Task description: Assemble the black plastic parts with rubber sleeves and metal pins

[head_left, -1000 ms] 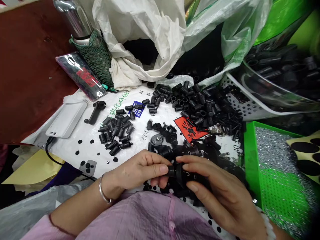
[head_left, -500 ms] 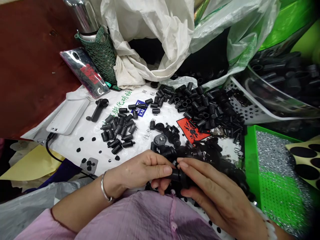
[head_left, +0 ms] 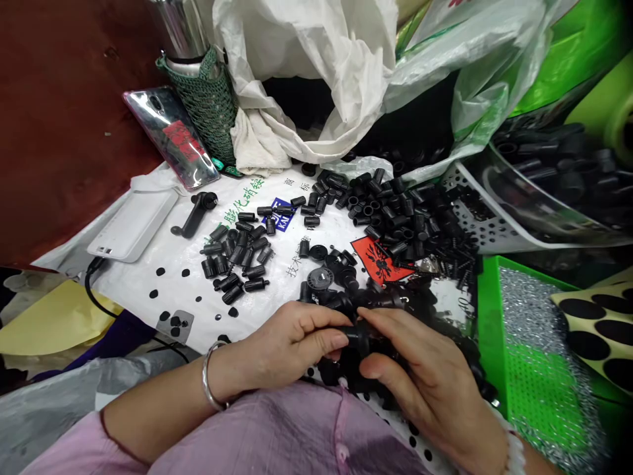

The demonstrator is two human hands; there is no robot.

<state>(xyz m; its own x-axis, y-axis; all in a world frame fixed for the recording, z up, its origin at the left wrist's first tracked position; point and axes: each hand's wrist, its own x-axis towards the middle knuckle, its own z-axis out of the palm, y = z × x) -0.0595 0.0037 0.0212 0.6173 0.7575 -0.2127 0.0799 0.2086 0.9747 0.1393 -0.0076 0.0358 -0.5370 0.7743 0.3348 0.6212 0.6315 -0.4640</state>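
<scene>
My left hand (head_left: 291, 343) pinches a black cylindrical plastic part (head_left: 357, 338) between thumb and fingers. Across from it, my right hand (head_left: 420, 373) curves around the part's other end. Its fingers are stretched out and the thumb stands apart below; the fingertips lie close over the part, and I cannot tell whether they touch. Just beyond both hands is a heap of black plastic pieces (head_left: 341, 267), with a round dial-like disc (head_left: 320, 278) among them. The hands hide some of this heap.
Small black knobs (head_left: 240, 251) lie left of centre, and a pile of black tubes (head_left: 380, 204) behind. A crank-shaped piece (head_left: 196, 212), a white power bank (head_left: 133, 227) and a phone (head_left: 171, 135) sit at left. At right stand a green tray (head_left: 489, 316) of metal pins and a white basket (head_left: 487, 227).
The view has shifted slightly. My right thumb has moved a little away from the part, and the gap between thumb and fingers looks wider. My left hand still grips the part.
</scene>
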